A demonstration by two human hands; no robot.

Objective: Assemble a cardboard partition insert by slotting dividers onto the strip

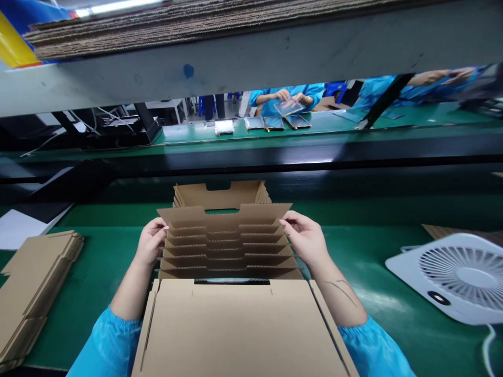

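A stack of brown cardboard box blanks (pixel 239 330) lies flat in front of me, with several notched flaps (pixel 223 246) standing up in rows at its far end. My left hand (pixel 152 241) pinches the left edge of the farthest raised flap (pixel 223 217). On the opposite side, my right hand (pixel 304 235) has its thumb and fingers closed on the right edge of that same flap. Behind it stands a group of partly folded cardboard boxes (pixel 220 195), nested together.
More flat cardboard (pixel 33 283) is stacked at the left. A white fan (pixel 459 277) with a cable lies at the right. Overhead, a grey shelf (pixel 243 68) bears corrugated sheets (pixel 188 23). Across the line, a co-worker's hands (pixel 291 97) hold a clear sheet above several small panels (pixel 274 123).
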